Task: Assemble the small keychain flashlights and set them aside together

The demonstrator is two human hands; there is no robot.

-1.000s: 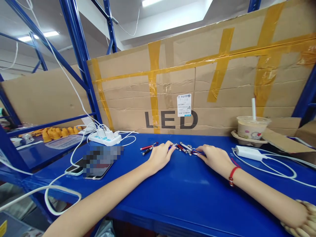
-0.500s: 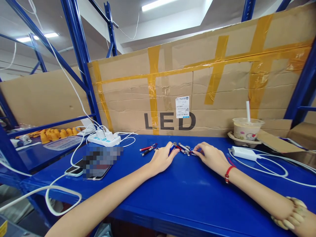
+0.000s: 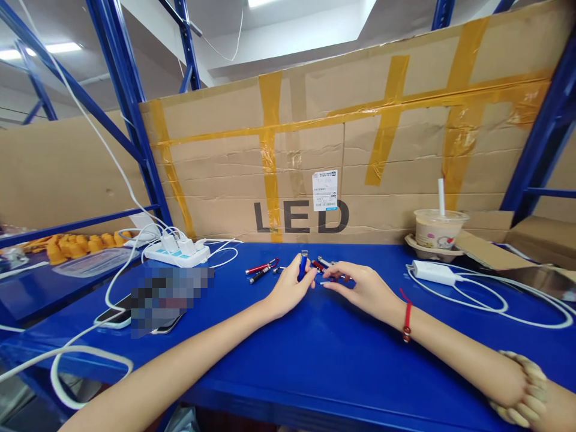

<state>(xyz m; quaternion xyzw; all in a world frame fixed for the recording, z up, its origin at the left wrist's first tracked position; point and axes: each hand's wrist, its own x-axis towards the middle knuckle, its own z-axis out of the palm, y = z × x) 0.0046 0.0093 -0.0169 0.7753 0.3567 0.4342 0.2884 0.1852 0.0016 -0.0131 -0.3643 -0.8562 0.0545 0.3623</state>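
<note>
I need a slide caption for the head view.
Left hand holding a blue tube at a blue shelf, right hand close by.

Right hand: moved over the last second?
Yes, leftward: the right hand sits less far to the right of the big printed D than in the earlier pictures, and closer to the left hand.

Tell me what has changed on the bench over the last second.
The left hand now holds a blue tube raised, silver end up. The right hand has moved left, closer to it; whether it grips anything is unclear. The red tube, black tube and cup stayed put.
</note>
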